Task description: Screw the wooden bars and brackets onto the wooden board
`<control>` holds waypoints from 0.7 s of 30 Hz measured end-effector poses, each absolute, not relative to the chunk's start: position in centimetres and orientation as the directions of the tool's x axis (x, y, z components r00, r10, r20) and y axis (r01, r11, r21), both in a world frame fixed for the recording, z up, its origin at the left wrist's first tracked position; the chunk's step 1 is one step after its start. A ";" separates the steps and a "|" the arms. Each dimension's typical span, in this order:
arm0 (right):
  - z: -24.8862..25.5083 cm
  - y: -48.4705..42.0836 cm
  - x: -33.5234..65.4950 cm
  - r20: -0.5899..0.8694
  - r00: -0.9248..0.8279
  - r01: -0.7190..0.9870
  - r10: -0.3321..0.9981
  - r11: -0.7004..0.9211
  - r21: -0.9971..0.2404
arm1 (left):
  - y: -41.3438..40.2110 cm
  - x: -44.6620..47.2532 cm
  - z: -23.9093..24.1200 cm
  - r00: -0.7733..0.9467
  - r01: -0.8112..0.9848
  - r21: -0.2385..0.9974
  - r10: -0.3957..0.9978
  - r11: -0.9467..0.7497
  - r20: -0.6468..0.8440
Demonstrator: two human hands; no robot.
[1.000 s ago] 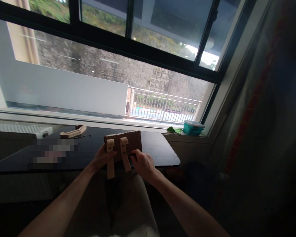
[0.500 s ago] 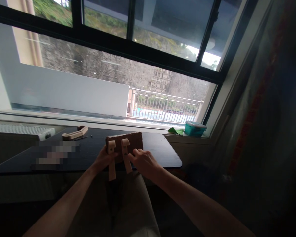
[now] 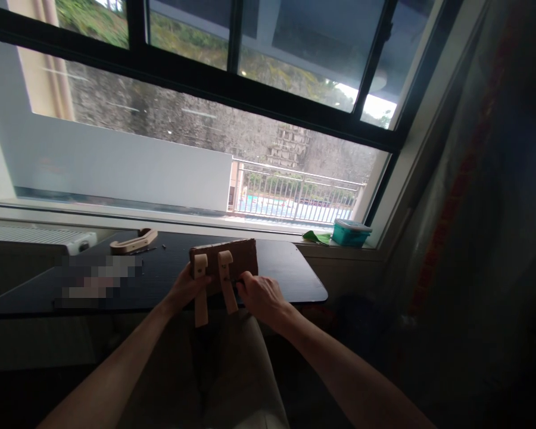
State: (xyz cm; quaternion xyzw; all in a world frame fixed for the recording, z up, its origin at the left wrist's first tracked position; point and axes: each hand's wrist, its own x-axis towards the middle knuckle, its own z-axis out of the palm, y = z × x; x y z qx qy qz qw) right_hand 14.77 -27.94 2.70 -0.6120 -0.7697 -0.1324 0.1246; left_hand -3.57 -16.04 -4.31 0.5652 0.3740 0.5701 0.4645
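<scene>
A brown slab-like piece point(image 3: 245, 256) with a paler top edge is held upright over the near edge of the dark table point(image 3: 290, 268). Two pale tan strips, a left strip point(image 3: 201, 307) and a right strip point(image 3: 230, 301), run down its face, curled over at the top and marked with dark dots. My left hand point(image 3: 188, 286) grips the piece at its left side, thumb across the left strip. Closed fingers of my right hand point(image 3: 259, 292) hold a thin dark tool point(image 3: 234, 280) against the right strip; its exact kind is unclear.
A curved pale piece point(image 3: 134, 241) and small dark bits lie at the table's back left. On the windowsill sit a teal lidded box point(image 3: 351, 233) and a green leaf-like item point(image 3: 316, 238). A radiator point(image 3: 36, 238) stands left; plastic sheeting point(image 3: 455, 179) hangs right.
My right hand has drawn slightly right from the right strip, its fingers now more curled, and the thin dark tool shows between them and the strip. The left hand keeps its grip.
</scene>
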 end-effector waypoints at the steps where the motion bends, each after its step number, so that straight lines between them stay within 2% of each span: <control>1: 2.9 -28.0 14.7 0.358 -0.241 0.970 0.902 0.233 0.065 | -16.0 -3.6 -4.3 0.077 -0.111 0.950 0.951 -0.291 0.300; 8: 5.0 -28.4 14.1 0.323 -0.440 0.895 0.838 0.384 0.225 | -15.8 -3.6 -4.5 0.070 -0.108 0.948 0.949 -0.299 0.307; 12: 5.5 -28.3 13.8 0.283 -0.493 0.866 0.823 0.434 0.248 | -15.8 -3.6 -4.5 0.071 -0.108 0.950 0.951 -0.292 0.300; 16: 4.0 -28.1 14.0 0.313 -0.409 0.911 0.857 0.368 0.185 | -16.1 -3.5 -4.3 0.080 -0.118 0.953 0.954 -0.280 0.290; 21: 1.5 -28.2 14.2 0.368 -0.168 0.985 0.914 0.169 0.028 | -16.4 -3.5 -4.0 0.084 -0.128 0.954 0.955 -0.272 0.283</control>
